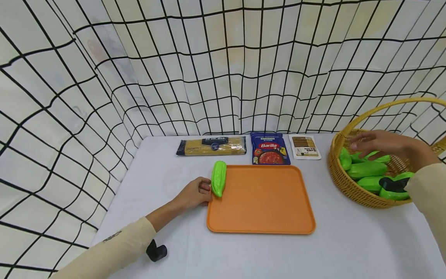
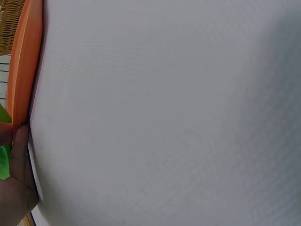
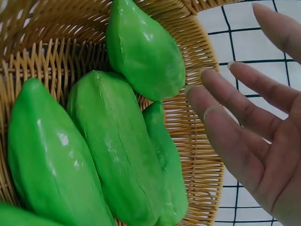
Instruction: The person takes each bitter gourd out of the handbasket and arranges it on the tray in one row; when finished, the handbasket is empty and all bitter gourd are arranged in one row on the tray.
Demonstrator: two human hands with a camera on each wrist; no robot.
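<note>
At the left edge of an orange tray (image 1: 261, 205), my left hand (image 1: 193, 193) pinches the rim; in the left wrist view the thumb lies above it and the fingers below. One glossy green gourd-like vegetable (image 1: 218, 179) lies lengthwise on the tray's upper left corner, right beside those fingers. Over the wicker basket (image 1: 343, 188) on the right is my right hand (image 1: 386, 144), fingers spread and holding nothing. Several similar green vegetables (image 3: 113, 146) fill the basket. In the right wrist view, the fingertips (image 3: 211, 115) are close to the basket's rim.
Along the back of the white table lie a spaghetti pack (image 1: 212, 146), a blue Barilla sauce pouch (image 1: 270, 149) and a small white-and-brown packet (image 1: 304, 147). The basket's tall handle (image 1: 390, 104) arches over its right side. Black netting on white cloth stands behind and left.
</note>
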